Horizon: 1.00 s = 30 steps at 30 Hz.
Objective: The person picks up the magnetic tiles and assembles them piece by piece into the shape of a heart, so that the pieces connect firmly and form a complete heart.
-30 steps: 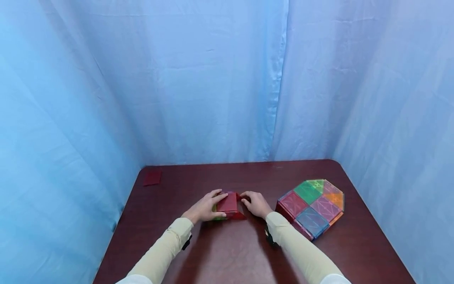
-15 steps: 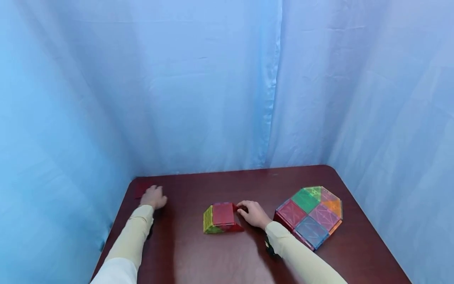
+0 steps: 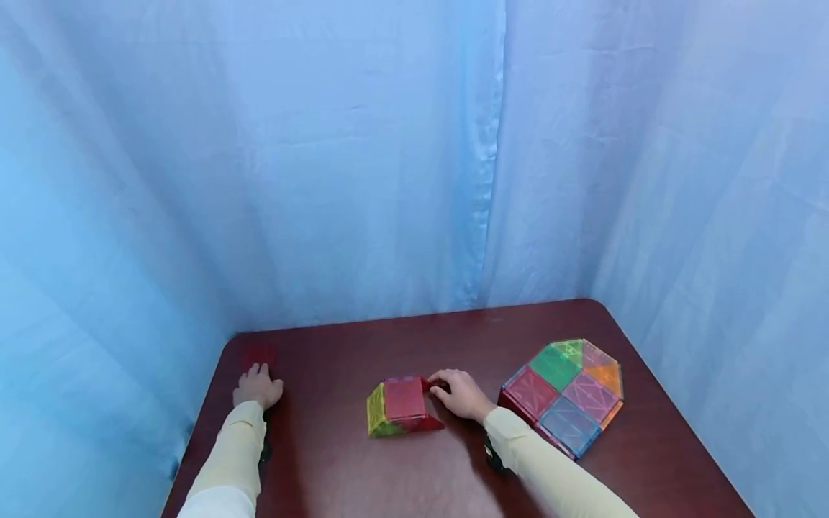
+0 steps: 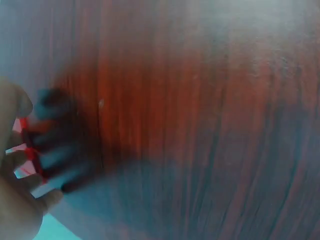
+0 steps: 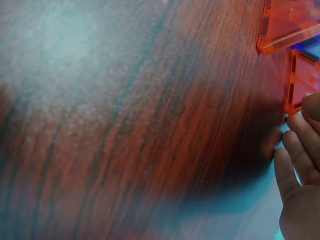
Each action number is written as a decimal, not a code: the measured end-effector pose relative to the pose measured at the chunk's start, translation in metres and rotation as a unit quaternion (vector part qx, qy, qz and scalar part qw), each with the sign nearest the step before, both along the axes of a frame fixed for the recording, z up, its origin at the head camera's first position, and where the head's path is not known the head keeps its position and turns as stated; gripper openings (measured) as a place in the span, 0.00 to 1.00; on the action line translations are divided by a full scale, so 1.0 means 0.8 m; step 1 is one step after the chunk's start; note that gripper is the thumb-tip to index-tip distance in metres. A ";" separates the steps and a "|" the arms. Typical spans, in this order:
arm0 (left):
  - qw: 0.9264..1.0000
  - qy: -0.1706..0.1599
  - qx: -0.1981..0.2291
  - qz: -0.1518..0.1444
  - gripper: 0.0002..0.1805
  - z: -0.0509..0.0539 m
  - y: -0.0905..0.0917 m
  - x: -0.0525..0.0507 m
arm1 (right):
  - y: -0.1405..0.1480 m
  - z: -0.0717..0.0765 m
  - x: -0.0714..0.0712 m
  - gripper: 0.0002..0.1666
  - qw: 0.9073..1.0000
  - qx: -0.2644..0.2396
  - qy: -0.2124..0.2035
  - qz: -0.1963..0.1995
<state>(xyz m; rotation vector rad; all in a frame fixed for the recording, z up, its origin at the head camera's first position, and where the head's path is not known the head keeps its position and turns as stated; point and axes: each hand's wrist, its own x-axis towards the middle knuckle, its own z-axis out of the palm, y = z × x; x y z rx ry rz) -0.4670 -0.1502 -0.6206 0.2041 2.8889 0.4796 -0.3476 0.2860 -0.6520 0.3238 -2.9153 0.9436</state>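
Observation:
My left hand (image 3: 258, 388) is at the far left of the table, fingers spread at the near edge of a flat red magnetic tile (image 3: 259, 354). In the left wrist view, red tile edges (image 4: 34, 159) show at the fingertips. In the middle stands a small block of magnetic tiles with a red square top (image 3: 404, 397) and a yellow-green sloping end (image 3: 376, 410). Red triangular tiles (image 3: 432, 423) jut from its right side. My right hand (image 3: 461, 394) pinches the far red triangle (image 5: 298, 82) between thumb and fingers; the contact is partly hidden.
To the right lies a larger multicoloured tile structure (image 3: 570, 396) with red, green, blue, purple and orange panels, close beside the right forearm. The dark red wooden table (image 3: 350, 475) has blue curtains (image 3: 363, 180) hanging behind it and along both sides.
My left hand has left the block and moved left to the flat red tile. The right hand stays at the block's right side. The head view has shifted slightly.

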 end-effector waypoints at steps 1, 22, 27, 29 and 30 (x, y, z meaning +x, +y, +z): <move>0.999 0.027 -0.017 -0.017 0.33 -0.002 0.007 0.006 | 0.000 0.000 0.000 0.12 1.000 -0.001 0.001 0.000; 0.982 0.074 -0.005 -0.175 0.34 -0.007 0.072 0.095 | -0.002 -0.001 0.005 0.14 1.000 0.000 -0.001 -0.001; 0.980 0.072 0.016 -0.184 0.33 -0.013 0.058 0.095 | -0.003 -0.002 0.007 0.14 1.000 -0.004 -0.007 -0.003; 0.978 0.093 0.020 -0.184 0.32 -0.011 0.058 0.097 | -0.004 -0.001 0.008 0.14 1.000 -0.005 -0.008 -0.006; 0.978 0.110 0.025 -0.177 0.32 -0.008 0.058 0.097 | -0.004 0.000 0.008 0.14 1.000 -0.006 -0.008 -0.007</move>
